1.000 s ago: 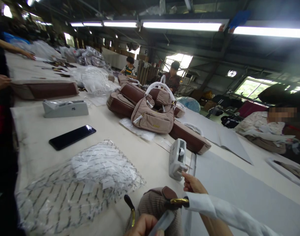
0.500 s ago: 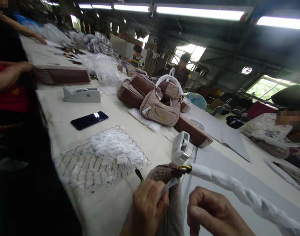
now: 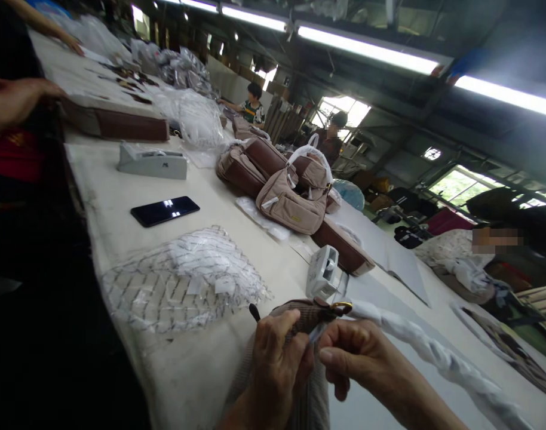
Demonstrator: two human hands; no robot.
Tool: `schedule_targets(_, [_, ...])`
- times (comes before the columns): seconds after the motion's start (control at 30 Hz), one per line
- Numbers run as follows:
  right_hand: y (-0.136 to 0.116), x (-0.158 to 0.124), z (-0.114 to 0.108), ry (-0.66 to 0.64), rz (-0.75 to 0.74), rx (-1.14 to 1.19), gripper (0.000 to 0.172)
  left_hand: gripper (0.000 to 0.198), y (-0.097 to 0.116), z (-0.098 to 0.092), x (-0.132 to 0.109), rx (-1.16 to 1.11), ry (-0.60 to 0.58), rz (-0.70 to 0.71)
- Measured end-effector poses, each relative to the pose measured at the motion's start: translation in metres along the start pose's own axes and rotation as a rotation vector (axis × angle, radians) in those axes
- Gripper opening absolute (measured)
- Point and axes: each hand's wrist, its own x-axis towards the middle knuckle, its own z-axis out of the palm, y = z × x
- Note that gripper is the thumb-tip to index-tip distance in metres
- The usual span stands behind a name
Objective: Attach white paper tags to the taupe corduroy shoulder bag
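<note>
A tan fabric handbag (image 3: 302, 316) lies at the near edge of the long white table (image 3: 120, 185). Its strap (image 3: 438, 358) is wrapped in white paper and runs off to the right from a gold ring (image 3: 342, 307). My left hand (image 3: 275, 367) is closed on the bag's top and pinches a small clear strip (image 3: 316, 332). My right hand (image 3: 360, 361) is closed too, its thumb and fingers pinching the same strip from the right. Both hands meet just below the gold ring.
A white tape dispenser (image 3: 321, 272) stands just beyond the bag. Left of it are a clear plastic packet (image 3: 183, 278), a black phone (image 3: 164, 210) and a second tape dispenser (image 3: 152, 161). More handbags (image 3: 291, 200) are piled mid-table. Other people work along both sides.
My right hand has come back from the tape dispenser and now pinches the strip with my left. The view has swung a little left and down.
</note>
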Motion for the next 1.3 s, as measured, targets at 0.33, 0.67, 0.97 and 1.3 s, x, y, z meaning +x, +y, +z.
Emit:
schedule_targets(0.33, [-0.004, 0.011, -0.001, 0.086, 0.129, -0.077, 0.046, 0.008, 0.001, 0.005, 0.001, 0.06, 0.137, 0.092])
schedule_targets(0.67, [-0.019, 0.015, 0.007, 0.138, 0.253, -0.182, 0.03, 0.008, 0.002, 0.016, -0.004, -0.006, 0.208, 0.05])
schedule_targets(0.97, [-0.018, 0.014, 0.003, 0.14, 0.278, -0.262, 0.014, 0.009, -0.003, 0.017, -0.005, -0.105, 0.044, 0.022])
schedule_targets(1.3, [-0.012, 0.002, -0.006, 0.124, 0.145, -0.183, 0.012, 0.013, -0.002, 0.014, -0.003, -0.221, -0.053, -0.188])
